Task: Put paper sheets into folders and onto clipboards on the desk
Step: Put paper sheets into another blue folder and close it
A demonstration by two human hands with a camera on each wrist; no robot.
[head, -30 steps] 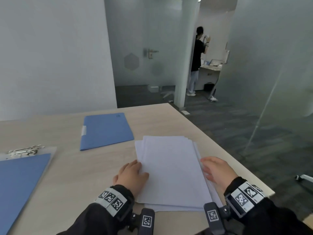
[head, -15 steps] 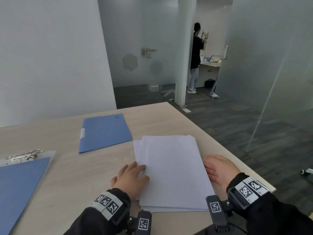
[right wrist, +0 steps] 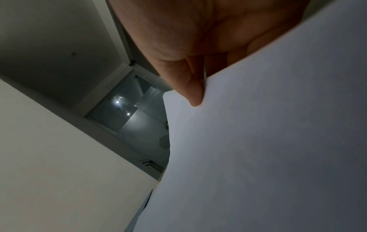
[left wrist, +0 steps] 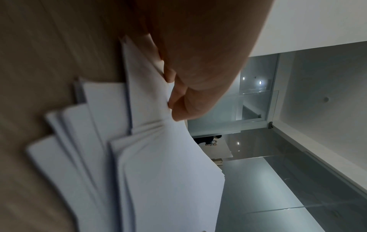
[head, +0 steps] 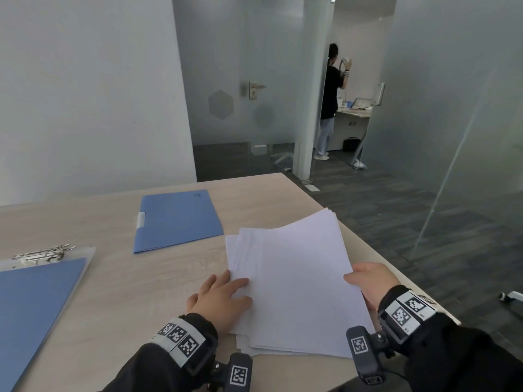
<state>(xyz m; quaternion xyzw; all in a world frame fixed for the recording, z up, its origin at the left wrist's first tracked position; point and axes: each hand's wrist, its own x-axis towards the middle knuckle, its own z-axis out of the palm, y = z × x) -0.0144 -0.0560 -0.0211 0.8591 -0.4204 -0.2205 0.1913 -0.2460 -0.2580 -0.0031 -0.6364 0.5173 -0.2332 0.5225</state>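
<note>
A stack of white paper sheets sits near the desk's right front corner. My right hand grips the right edge of an upper bundle, thumb on top, and holds that side tilted up off the desk. At the left edge my left hand pinches the same bundle, while a few fanned sheets stay flat beneath. In the right wrist view the lifted paper fills most of the picture. A shut blue folder lies further back. A clear clipboard with a metal clip holds another blue folder at the far left.
The light wooden desk ends just right of the paper, above dark floor. Frosted glass partitions and a door stand behind. A person stands at a far desk. A chair base shows at the right.
The sheets lay flat with a hand at each side edge. Now my right hand has raised the right side of an upper bundle, and my left fingers have closed on its left edge.
</note>
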